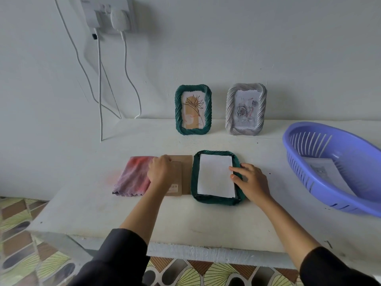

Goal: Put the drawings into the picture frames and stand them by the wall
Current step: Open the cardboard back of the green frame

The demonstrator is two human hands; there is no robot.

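Green frame [218,178] lies face-down under the right grip [250,182], whose flat fingers press the drawing [214,175] in; the left grip [159,172] curls on the cardboard backing [184,162] alongside, judged next to go on top.

We can read no text for certain: the brown backing board [181,176] carries a barcode sticker [173,186], left of the face-down green frame [217,177], its digits blurred.

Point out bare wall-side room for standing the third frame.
Free: the tabletop between the hanging cables and the standing green frame. Crowded: right of the grey frame, where the purple basket presses close.
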